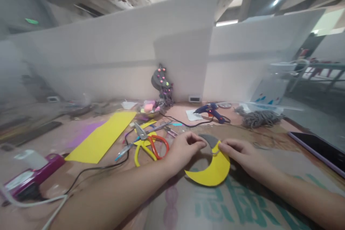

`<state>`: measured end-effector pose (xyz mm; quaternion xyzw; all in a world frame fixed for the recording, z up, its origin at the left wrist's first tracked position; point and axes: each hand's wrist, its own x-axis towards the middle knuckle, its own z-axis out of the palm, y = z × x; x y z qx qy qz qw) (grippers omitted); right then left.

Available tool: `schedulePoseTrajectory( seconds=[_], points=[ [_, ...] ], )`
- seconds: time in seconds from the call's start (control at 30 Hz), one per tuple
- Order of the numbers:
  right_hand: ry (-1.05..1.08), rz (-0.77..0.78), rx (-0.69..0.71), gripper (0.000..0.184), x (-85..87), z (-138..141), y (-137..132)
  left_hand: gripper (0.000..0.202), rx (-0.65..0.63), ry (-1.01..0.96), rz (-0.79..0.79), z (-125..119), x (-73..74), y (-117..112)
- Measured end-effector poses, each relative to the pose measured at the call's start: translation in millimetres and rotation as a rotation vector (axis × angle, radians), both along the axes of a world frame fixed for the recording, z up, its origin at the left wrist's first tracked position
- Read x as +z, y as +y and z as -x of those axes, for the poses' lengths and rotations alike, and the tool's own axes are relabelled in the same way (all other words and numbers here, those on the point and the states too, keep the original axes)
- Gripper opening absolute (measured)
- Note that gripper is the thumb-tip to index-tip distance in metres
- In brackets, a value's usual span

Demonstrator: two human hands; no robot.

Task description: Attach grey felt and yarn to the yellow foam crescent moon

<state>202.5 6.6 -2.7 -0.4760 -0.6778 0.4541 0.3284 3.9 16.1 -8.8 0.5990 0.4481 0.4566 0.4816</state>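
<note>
- Between the two hands, over a pale board with green printed characters (185, 219) on the worktop (179, 107), is a flat yellow crescent (215, 174), its upper part grey.
- The right hand (244, 152) pinches the crescent's outer edge near where yellow meets grey; the left hand (184, 151) has its fingertips drawn together by the inner curve — whether on a strand or the grey edge, I cannot tell.
- It should be light, thin and easily creased, weakest at the pointed tip; the broad middle looks the safest hold.
- Near the left forearm lie scissors with one red and one yellow handle (142, 133), which a sleeve or wrist could catch.
- Farther back rest a dark blue glue gun (208, 109) — its red light suggests heat — and a tangled heap of grey yarn (260, 118).
- Nothing visible blocks the crescent itself.
</note>
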Motion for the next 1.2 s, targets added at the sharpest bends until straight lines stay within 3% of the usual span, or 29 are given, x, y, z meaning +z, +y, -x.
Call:
schedulePoseTrajectory(
  seconds=[0.27,0.47,0.67,0.9,1.07,1.2],
  points=[
    [-0.032,-0.016,-0.021,0.054,-3.5,-1.2,3.4,0.01,-0.071,0.076,-0.125,-1.6,-2.4,-3.2],
    [-0.055,0.012,-0.021,0.057,-1.4,1.5,2.7,0.018,-0.185,-0.019,-0.107,-2.7,-2.3,-4.5],
    [-0.057,0.013,-0.031,0.058,-1.5,1.6,2.2,0.013,-0.172,-0.053,-0.039,-2.2,0.6,-4.2],
    [-0.049,0.044,-0.021,0.054,-1.9,2.8,2.7,0.01,-0.088,0.064,-0.086,-1.9,-2.0,-2.5],
    [-0.083,-0.021,0.003,0.051,-0.7,2.1,4.1,0.011,-0.088,0.091,-0.129,-2.8,-5.0,-1.7],
    [-0.06,0.013,0.008,0.05,-0.5,2.5,2.4,0.015,-0.1,0.16,-0.163,-1.9,-7.4,-2.1]
  ],
)
